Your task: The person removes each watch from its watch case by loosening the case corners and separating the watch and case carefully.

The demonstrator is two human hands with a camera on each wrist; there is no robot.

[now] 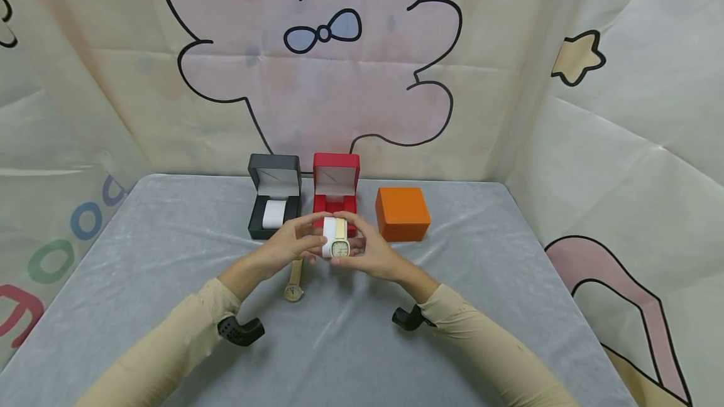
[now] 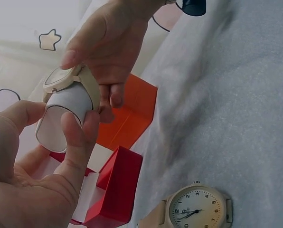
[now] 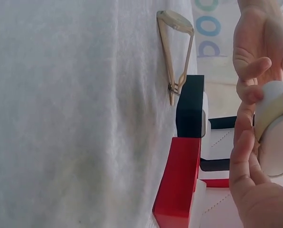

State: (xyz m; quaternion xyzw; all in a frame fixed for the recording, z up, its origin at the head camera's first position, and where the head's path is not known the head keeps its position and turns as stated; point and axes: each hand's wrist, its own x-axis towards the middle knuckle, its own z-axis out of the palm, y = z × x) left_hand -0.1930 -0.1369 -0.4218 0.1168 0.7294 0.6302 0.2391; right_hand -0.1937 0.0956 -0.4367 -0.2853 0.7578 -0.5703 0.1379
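In the head view, a white watch cushion (image 1: 329,231) carries a cream-strapped wristwatch (image 1: 340,247) wrapped around one side of it. It is held up in front of the red box (image 1: 335,203). My left hand (image 1: 285,249) pinches the bare end of the cushion between thumb and fingers, as the left wrist view shows on the cushion (image 2: 61,123). From the other side my right hand (image 1: 378,255) grips the watch end, its thumb at the watch case (image 2: 61,80) and its fingers by the strap. The red box stands with its lid up, partly covered by the hands.
A black box (image 1: 274,206) with raised lid and white cushion stands left of the red one. A closed orange box (image 1: 402,214) is on the right. Another beige-strapped watch (image 1: 293,287) lies on the grey cloth (image 1: 339,357) near my left hand.
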